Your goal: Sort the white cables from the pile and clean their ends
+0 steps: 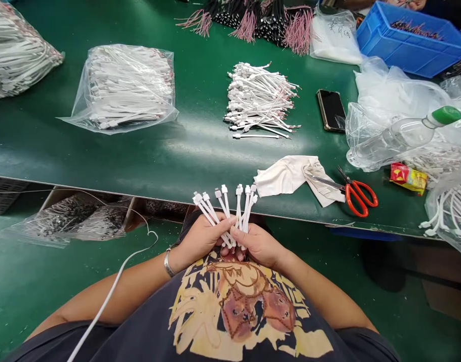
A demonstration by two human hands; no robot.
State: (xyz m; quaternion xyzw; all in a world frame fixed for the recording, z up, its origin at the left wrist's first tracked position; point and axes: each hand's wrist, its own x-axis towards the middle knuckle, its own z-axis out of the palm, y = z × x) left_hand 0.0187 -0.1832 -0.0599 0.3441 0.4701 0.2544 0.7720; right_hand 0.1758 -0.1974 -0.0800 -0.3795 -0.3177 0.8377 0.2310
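My left hand (207,234) is closed round several short white cables (208,205), their plug ends fanned upward. Beside it, touching, my right hand (258,243) grips another fan of white cables (247,206). The stripped, reddish wire ends come together below the thumbs, in front of my shirt. Both hands are just off the table's near edge. On the table beyond lies a loose pile of the same white cables (258,98), with a single cable (256,136) along its near side.
A cloth (283,176) and orange-handled scissors (361,196) lie right of my hands. Farther right are a phone (331,109), a green-capped bottle (400,138) and a blue bin (411,45). A bag of cables (130,85) lies left. A white cord (117,276) hangs by my left arm.
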